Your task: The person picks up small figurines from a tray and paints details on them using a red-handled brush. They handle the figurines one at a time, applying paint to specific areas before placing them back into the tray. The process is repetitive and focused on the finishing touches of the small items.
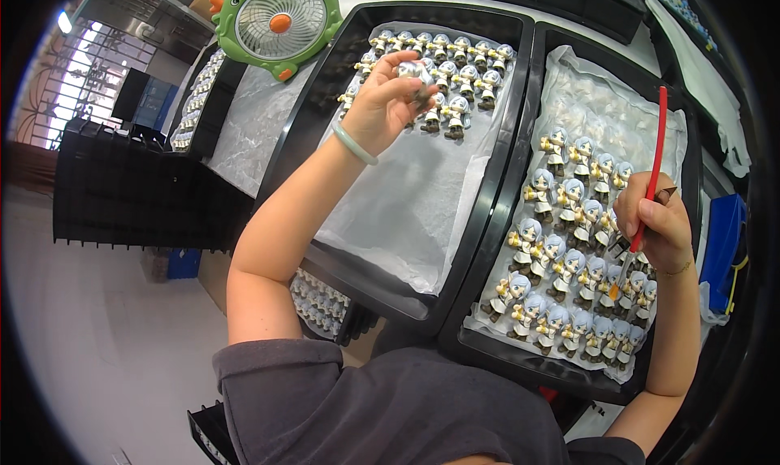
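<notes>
Above the far end of the left black tray, my left hand pinches a small figurine with pale hair; it is slightly blurred. Rows of like figurines lie beneath it on the tray's thin white liner. A slim paintbrush with a red handle is gripped in my right hand over the right black tray. Its orange-tinged tip points down among several rows of figurines with pale blue hair, white clothes and dark boots. Some of them are hidden behind that hand.
A green animal-shaped fan stands beyond the left tray. Further trays of figurines are at the far left and under the left tray's near edge. Another black tray is at the back. A blue container sits beyond my right forearm.
</notes>
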`<state>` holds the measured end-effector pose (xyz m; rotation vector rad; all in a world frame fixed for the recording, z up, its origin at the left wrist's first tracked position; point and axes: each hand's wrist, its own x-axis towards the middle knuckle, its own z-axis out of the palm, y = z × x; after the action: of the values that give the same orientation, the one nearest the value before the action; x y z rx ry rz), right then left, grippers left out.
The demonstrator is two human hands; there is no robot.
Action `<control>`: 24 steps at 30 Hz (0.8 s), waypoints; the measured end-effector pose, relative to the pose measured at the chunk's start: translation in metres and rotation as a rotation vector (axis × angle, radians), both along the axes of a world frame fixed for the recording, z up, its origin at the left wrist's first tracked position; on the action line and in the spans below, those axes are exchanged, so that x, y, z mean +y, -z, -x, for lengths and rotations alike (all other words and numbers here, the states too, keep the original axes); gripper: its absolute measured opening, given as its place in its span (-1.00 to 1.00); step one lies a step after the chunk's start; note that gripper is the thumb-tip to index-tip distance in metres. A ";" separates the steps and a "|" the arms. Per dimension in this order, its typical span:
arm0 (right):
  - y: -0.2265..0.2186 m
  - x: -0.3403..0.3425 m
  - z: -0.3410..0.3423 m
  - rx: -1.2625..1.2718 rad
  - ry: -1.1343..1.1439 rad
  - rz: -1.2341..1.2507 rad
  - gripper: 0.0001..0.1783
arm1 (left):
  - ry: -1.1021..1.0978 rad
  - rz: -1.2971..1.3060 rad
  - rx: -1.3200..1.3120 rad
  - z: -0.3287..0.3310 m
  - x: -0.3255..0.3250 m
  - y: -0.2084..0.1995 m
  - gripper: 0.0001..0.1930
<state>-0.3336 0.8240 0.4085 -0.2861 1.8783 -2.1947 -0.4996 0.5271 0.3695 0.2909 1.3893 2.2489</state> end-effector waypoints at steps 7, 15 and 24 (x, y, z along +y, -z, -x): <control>0.001 0.000 0.000 -0.024 0.009 -0.012 -0.67 | 0.187 1.235 0.713 0.012 0.019 0.007 -0.63; -0.003 0.001 -0.002 0.010 0.008 0.006 -0.67 | 0.361 1.682 1.037 0.007 0.047 0.007 -0.35; -0.004 0.000 -0.001 0.005 0.010 0.003 -0.67 | 0.073 1.381 1.250 -0.010 0.030 0.001 -0.49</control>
<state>-0.3321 0.8243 0.4120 -0.2844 1.8833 -2.2055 -0.4901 0.5572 0.3685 1.2240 2.9567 0.3972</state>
